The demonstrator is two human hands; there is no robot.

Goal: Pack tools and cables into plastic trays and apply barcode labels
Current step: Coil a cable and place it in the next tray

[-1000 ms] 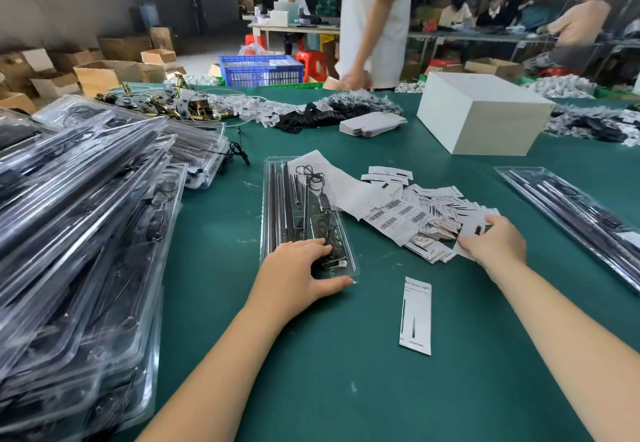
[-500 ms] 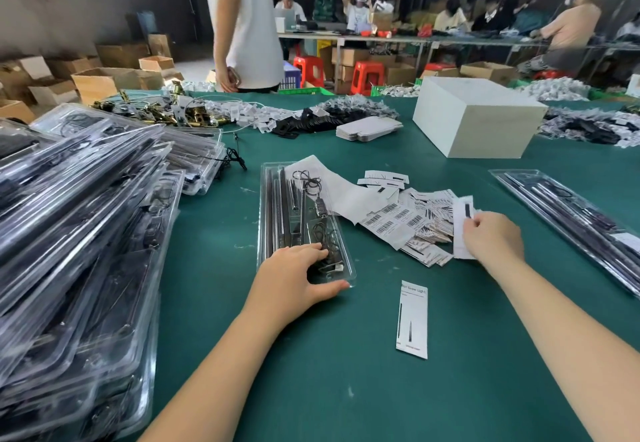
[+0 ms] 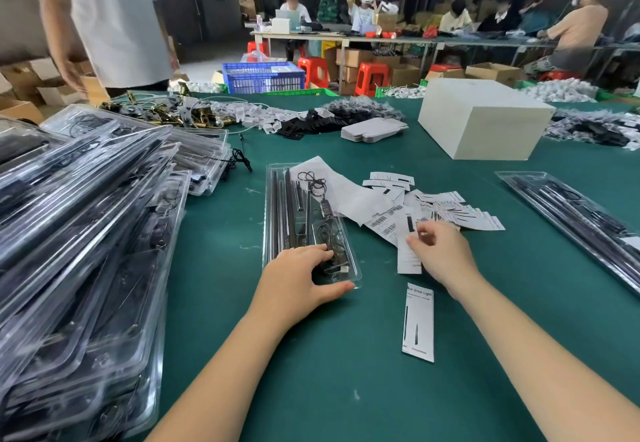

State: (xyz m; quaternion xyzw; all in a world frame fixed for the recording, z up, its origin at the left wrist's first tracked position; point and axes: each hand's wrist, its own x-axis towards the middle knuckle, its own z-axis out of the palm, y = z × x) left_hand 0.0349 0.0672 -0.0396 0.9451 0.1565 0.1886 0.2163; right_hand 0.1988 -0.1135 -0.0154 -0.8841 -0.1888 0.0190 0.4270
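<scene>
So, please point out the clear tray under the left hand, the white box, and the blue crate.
clear tray (image 3: 277, 199): head view, on its far left wall.
white box (image 3: 485, 102): head view, on its top face.
blue crate (image 3: 263, 78): head view, on its front side.

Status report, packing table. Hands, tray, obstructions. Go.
Left hand resting on near end of clear tray, fingers relaxed. Right hand pinching a paper card beside the label pile. Nothing between card and tray.

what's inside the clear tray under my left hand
The clear tray holds long dark rods and coiled black cables. The left hand covers its near end, hiding what lies beneath.
</scene>
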